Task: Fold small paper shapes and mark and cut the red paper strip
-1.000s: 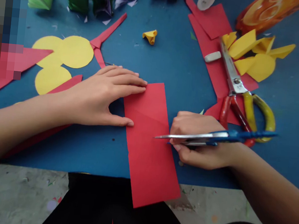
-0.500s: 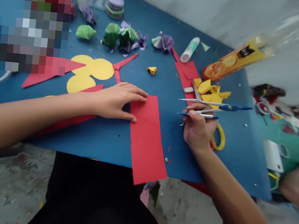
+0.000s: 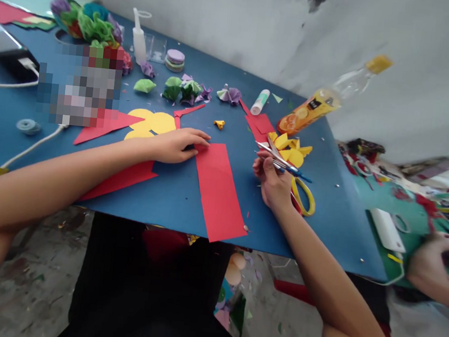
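My left hand [image 3: 177,145] lies on the table with its fingers stretched out. Its fingertips rest on the upper left edge of a long red paper strip [image 3: 222,195]. That strip lies flat, its lower end near the table's front edge. In my right hand [image 3: 273,182], to the right of the strip, a blue and white drawing compass [image 3: 296,171] is pinched between the fingers, its points toward the upper left. Beside this hand lie scissors [image 3: 312,198] with yellow and red handles. Yellow paper pieces [image 3: 290,149] and red paper [image 3: 261,124] lie just beyond it.
Yellow paper circles [image 3: 164,122] and red cut pieces [image 3: 107,124] lie around my left arm. Folded green and purple papers [image 3: 190,92], a glue stick [image 3: 260,103] and a juice bottle [image 3: 309,110] stand or lie farther back. Another person's arm [image 3: 433,268] is at the far right.
My view has shifted, showing more of the table's left side. The compass has turned from level to slanting, and its legs look closer together. My left fingers still touch the red strip.
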Available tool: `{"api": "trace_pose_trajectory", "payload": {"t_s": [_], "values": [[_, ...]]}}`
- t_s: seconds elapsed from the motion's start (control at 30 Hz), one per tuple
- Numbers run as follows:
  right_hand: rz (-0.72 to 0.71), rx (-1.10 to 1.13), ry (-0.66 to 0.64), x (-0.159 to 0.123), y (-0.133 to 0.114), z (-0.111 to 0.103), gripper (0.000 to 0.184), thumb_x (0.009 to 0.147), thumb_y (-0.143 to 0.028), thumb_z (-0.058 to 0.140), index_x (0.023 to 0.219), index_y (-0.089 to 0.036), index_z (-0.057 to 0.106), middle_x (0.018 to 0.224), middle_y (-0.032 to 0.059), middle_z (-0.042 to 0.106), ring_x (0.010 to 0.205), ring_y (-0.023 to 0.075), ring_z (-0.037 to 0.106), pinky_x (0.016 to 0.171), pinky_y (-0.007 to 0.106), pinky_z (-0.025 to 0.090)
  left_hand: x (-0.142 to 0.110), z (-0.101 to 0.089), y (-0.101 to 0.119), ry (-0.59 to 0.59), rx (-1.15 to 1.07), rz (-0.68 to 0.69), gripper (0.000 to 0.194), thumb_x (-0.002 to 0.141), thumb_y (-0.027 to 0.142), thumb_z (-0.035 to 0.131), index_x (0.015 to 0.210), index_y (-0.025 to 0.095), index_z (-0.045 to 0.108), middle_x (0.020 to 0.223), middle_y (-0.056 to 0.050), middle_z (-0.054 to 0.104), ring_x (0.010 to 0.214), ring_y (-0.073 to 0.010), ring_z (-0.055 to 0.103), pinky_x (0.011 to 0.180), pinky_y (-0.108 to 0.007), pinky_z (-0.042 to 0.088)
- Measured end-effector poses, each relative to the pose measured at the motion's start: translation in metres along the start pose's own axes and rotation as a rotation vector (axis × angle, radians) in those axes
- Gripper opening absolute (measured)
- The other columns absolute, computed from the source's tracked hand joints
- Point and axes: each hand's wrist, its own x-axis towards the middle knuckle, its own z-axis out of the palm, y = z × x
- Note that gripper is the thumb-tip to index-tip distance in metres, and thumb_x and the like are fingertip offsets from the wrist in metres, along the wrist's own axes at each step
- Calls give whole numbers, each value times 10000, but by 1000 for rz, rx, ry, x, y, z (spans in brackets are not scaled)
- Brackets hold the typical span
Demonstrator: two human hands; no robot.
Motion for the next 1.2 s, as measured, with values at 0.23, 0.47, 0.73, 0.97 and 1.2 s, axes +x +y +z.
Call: {"api": "trace_pose_trajectory", "payload": {"t_s": [0.23,0.47,0.73,0.97,1.2], "values": [[73,-2,-37,0,0,-2,398,694,-614,625,712,-217,635,543,-34,502,498,84,440,474,229,316,-3,-4,8,35,30,-1,349,859,272,451,1153,125,570,1299,-129,513,1190,-210,489,1012,-363,394],[54,-61,-102,-1,-1,-4,302,747,-479,611,665,-192,653,504,-35,500,456,81,420,468,246,303,-1,-2,8,-18,54,21,353,859,345,479,1120,134,588,1282,-118,530,1174,-214,491,1015,-366,375],[101,-14,-125,3,1,-5,192,660,-367,663,746,-215,583,506,-63,501,453,74,425,444,217,285,-3,0,22,-84,105,-98,701,770,601,518,1270,112,472,1422,-152,373,1305,-283,337,1079,-417,259],[172,-55,-80,3,-5,-5,234,608,-396,702,702,-219,582,567,-46,525,500,90,484,473,224,378,-4,10,24,-112,137,-144,892,699,678,539,1369,125,341,1484,-158,254,1369,-311,211,1110,-454,162],[177,-17,-32,8,-5,-3,282,554,-318,769,777,-227,620,628,-64,543,504,64,484,468,195,386,0,7,31,-129,67,-185,843,701,576,615,1367,133,347,1491,-157,235,1374,-316,197,1111,-472,142]]}}
